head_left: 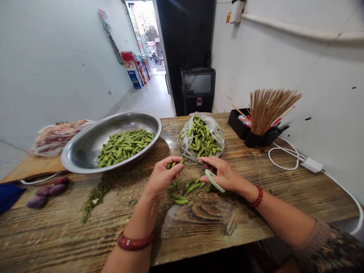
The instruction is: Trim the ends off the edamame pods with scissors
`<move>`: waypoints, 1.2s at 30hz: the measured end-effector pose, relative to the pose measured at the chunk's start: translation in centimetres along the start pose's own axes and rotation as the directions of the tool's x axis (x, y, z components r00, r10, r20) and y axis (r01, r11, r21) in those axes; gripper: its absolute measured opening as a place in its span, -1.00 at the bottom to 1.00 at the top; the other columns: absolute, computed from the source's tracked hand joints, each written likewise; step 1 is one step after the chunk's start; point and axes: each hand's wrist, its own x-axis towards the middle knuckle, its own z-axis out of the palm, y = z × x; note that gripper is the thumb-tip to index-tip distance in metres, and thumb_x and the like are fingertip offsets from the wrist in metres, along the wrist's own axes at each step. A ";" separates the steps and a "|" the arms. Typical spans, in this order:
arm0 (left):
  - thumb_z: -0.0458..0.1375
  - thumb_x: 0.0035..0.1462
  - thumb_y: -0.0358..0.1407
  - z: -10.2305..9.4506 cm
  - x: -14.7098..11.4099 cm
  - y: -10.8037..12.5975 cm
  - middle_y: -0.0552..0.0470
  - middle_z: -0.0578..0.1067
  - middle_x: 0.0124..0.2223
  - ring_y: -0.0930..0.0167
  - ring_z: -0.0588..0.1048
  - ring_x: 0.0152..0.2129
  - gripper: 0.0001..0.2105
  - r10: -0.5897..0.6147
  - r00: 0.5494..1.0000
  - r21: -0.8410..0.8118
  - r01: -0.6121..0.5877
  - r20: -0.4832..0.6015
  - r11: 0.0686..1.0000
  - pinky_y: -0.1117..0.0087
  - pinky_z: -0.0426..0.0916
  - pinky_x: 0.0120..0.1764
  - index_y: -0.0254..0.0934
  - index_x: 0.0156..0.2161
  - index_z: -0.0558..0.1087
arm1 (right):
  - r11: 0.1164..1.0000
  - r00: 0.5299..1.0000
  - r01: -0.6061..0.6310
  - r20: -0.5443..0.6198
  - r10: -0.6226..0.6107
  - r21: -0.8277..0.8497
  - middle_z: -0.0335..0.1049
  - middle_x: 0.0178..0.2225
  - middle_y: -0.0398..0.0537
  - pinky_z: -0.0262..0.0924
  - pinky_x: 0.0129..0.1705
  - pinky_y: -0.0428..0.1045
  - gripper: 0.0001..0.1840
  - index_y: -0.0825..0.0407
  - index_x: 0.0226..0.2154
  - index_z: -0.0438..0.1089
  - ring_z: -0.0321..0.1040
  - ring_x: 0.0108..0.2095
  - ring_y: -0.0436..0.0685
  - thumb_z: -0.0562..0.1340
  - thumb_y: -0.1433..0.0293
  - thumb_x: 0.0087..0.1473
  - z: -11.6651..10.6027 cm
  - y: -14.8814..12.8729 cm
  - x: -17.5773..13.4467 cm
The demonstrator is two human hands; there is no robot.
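Note:
Between its thumb and fingers, my left hand [165, 175] pinches a green edamame pod [172, 165], whose tip points right. My right hand [222, 173] grips a pair of scissors [214, 179] with pale green handles; the blades reach left to the pod's tip. Below the hands, several loose edamame pods [180, 199] lie on the wooden table. Just beyond, a clear plastic bag [218, 133] stands open, full of pods. To the left, a wide steel basin [85, 146] holds a heap of pods [125, 147]. Whether the blades touch the pod is hard to make out.
Trimmed bits [98, 195] and several purple-red fruits or roots [47, 190] lie at left. A bag of meat-like pieces [58, 136] sits behind the basin. At right stand a black holder [253, 139] with skewers [267, 110] and a white cable with adapter [311, 164].

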 end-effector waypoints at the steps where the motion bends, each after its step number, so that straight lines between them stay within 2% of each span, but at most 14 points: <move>1: 0.35 -0.18 -0.24 0.0 0.0 -0.1 0.18 0.34 -0.60 0.62 0.22 -0.73 -0.68 0.005 1.000 0.000 -0.005 -0.003 1.000 0.60 0.02 -0.67 -0.33 -0.28 0.46 | 1.000 1.000 -0.005 0.012 0.005 -0.001 0.36 -0.30 -0.04 0.28 -0.29 -0.04 -0.37 0.05 0.04 0.31 0.30 -0.36 0.05 0.40 0.31 -0.11 0.0 -0.1 0.0; 8: 0.34 -0.15 -0.25 0.1 0.1 -0.4 0.19 0.31 -0.63 0.61 0.19 -0.74 -0.75 0.046 0.998 0.026 -0.047 0.035 0.999 0.59 0.01 -0.66 -0.31 -0.33 0.48 | 0.999 0.995 0.033 0.092 -0.031 -0.017 0.34 -0.26 -0.05 0.25 -0.27 -0.03 -0.28 0.01 0.08 0.25 0.30 -0.34 0.06 0.41 0.26 -0.14 0.3 0.4 -0.2; 16: 0.33 -0.15 -0.27 0.7 0.0 -0.5 0.16 0.34 -0.59 0.61 0.18 -0.71 -0.81 0.078 0.993 0.054 -0.083 0.087 0.995 0.58 0.02 -0.66 -0.32 -0.39 0.51 | 0.996 0.994 0.084 0.072 -0.082 -0.022 0.34 -0.28 -0.06 0.26 -0.25 -0.02 -0.30 0.02 0.08 0.25 0.30 -0.33 0.07 0.39 0.21 -0.11 0.4 0.5 -0.3; 21: 0.34 -0.15 -0.25 0.8 -0.1 -0.5 0.15 0.34 -0.59 0.61 0.18 -0.71 -0.78 0.069 0.995 0.038 -0.072 0.069 0.997 0.57 -0.01 -0.67 -0.33 -0.38 0.51 | 0.994 0.992 0.099 0.087 -0.094 -0.049 0.35 -0.25 -0.02 0.27 -0.24 -0.01 -0.27 0.04 0.10 0.23 0.31 -0.32 0.08 0.39 0.20 -0.11 0.4 0.3 -0.4; 31: 0.33 -0.15 -0.27 0.9 -0.1 -0.6 0.18 0.29 -0.62 0.62 0.14 -0.72 -0.80 0.061 0.996 0.064 -0.065 0.069 0.996 0.56 -0.03 -0.67 -0.33 -0.41 0.48 | 0.996 0.995 0.087 0.043 -0.085 -0.035 0.42 -0.29 0.00 0.27 -0.31 -0.04 -0.42 0.06 0.02 0.34 0.34 -0.38 0.06 0.34 0.18 -0.03 0.4 0.5 -0.4; 33: 0.33 -0.14 -0.28 0.7 0.0 -0.7 0.22 0.24 -0.64 0.63 0.10 -0.74 -0.81 0.060 0.997 0.039 -0.062 0.052 0.997 0.57 -0.06 -0.68 -0.31 -0.40 0.46 | 0.997 0.998 0.066 0.014 -0.066 -0.039 0.44 -0.27 0.03 0.28 -0.30 -0.03 -0.43 0.09 0.00 0.36 0.36 -0.36 0.09 0.34 0.17 -0.04 0.4 0.7 -0.3; 36: 0.33 -0.13 -0.30 0.5 0.3 -0.7 0.23 0.23 -0.62 0.63 0.13 -0.72 -0.78 0.059 0.998 -0.111 -0.056 0.023 0.992 0.60 -0.01 -0.68 -0.29 -0.36 0.40 | 0.999 0.999 0.031 -0.014 -0.032 -0.045 0.43 -0.28 0.03 0.29 -0.28 -0.02 -0.45 0.10 -0.01 0.37 0.37 -0.34 0.11 0.34 0.18 -0.03 0.4 0.8 -0.2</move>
